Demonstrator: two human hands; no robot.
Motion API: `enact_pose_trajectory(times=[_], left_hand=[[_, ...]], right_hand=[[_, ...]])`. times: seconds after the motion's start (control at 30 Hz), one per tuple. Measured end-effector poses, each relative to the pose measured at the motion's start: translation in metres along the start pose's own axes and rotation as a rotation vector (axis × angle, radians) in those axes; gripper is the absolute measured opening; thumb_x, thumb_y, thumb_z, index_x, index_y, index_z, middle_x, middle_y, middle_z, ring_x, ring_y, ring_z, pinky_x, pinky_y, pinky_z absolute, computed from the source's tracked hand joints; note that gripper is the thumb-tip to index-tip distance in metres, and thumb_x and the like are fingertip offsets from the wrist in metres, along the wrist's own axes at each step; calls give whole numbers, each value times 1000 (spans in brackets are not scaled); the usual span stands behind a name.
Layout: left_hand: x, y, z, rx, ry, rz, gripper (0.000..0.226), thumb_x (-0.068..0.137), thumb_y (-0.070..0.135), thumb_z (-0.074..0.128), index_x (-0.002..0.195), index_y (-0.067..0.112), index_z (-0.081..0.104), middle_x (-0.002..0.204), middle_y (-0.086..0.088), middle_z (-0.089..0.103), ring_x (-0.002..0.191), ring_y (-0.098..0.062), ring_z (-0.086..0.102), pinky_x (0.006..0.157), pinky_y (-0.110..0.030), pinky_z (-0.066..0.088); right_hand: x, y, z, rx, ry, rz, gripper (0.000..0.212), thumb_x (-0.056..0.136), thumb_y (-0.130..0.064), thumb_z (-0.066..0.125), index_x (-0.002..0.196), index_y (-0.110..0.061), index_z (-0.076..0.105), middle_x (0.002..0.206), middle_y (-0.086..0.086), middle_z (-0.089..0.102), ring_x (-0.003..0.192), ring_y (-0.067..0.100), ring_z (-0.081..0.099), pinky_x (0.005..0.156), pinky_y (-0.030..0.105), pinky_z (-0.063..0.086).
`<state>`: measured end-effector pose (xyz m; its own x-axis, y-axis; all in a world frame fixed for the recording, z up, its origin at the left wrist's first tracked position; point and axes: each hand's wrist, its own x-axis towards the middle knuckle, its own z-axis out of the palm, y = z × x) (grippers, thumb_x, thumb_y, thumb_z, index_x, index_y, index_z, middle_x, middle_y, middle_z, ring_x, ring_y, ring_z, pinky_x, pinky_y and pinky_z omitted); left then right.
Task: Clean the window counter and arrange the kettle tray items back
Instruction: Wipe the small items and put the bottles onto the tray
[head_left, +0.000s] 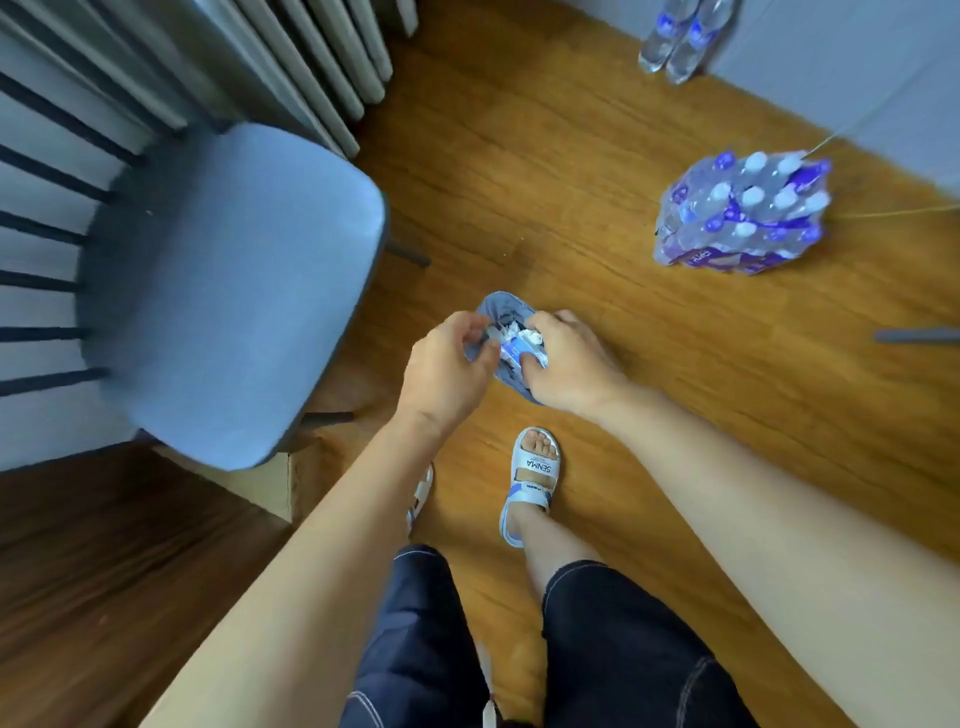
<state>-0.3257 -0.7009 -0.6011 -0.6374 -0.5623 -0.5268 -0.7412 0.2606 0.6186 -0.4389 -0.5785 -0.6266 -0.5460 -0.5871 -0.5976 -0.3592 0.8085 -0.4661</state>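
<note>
A blue cloth (501, 312) bundled round crumpled wrappers (519, 351) is being held above the floor, both hands clamping it: the left hand (449, 364) pinching one edge, the right hand (569, 361) curling over the wad, seemingly gathering rubbish. A blue chair (234, 291) is standing just left; a bottle pack (743, 215) is lying well apart. No worktop is showing.

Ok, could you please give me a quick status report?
Left hand and right hand both gripping blue cloth bundling crumpled wrappers. Chair at left, untouched.

blue chair (228, 291), blue cloth (501, 306), brown floor (545, 171)
</note>
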Motion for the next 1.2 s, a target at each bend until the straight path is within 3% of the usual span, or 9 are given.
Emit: enact_pose_trajectory(times=[0.1,0.2,0.27,0.4,0.57,0.87,1.03,1.2], left_hand=[[-52,31,-55,47,129,13,29,101,29,61,128,19,66,119,0,71,110,-20,65,93,-36,55],[-111,56,-108,96,266,25,30,101,26,61,129,16,66,122,-2,71,113,-23,64,90,-26,46],[-151,65,-142,125,353,13,30,103,25,59,131,17,66,125,-2,71,116,-22,62,89,-27,45],[-220,63,-206,154,524,-45,31,103,29,58,132,18,64,130,0,69,125,-23,58,97,-38,50],[-296,48,-270,157,736,-72,31,102,31,61,132,21,65,131,4,69,122,-17,62,99,-32,53],[-456,-48,-363,173,1041,-137,27,97,25,68,123,18,71,118,1,73,111,-22,66,92,-35,52],[-533,-115,-389,160,1046,-212,30,100,29,64,128,19,68,121,-1,72,114,-26,65,92,-42,54],[-600,-171,-404,147,1082,-262,33,103,33,60,133,21,65,128,3,69,120,-19,62,96,-34,50]], right_hand=[[-45,-54,-41,-3,35,-81,33,96,-27,57,128,-22,58,131,5,55,116,33,59,94,47,51],[-91,-113,-77,3,71,-180,36,99,-25,55,135,-22,56,136,4,55,119,30,58,96,41,50],[-121,-153,-94,-17,49,-256,38,102,-25,54,139,-19,54,140,6,53,124,28,55,100,40,47],[-172,-229,-111,-141,-5,-395,42,102,-29,52,142,-18,50,138,9,53,122,31,56,101,46,48],[-235,-308,-110,-309,-45,-587,43,103,-33,50,144,-20,47,138,6,53,124,31,54,105,49,45],[-364,-443,-33,-371,-38,-923,42,103,-36,54,143,-23,50,138,1,55,127,23,54,108,42,45],[-425,-499,31,-358,-27,-996,41,101,-37,57,141,-26,53,136,-1,58,122,20,58,105,39,50],[-476,-537,92,-395,-52,-1044,40,100,-37,59,138,-25,54,135,-1,58,123,20,59,103,38,52]])
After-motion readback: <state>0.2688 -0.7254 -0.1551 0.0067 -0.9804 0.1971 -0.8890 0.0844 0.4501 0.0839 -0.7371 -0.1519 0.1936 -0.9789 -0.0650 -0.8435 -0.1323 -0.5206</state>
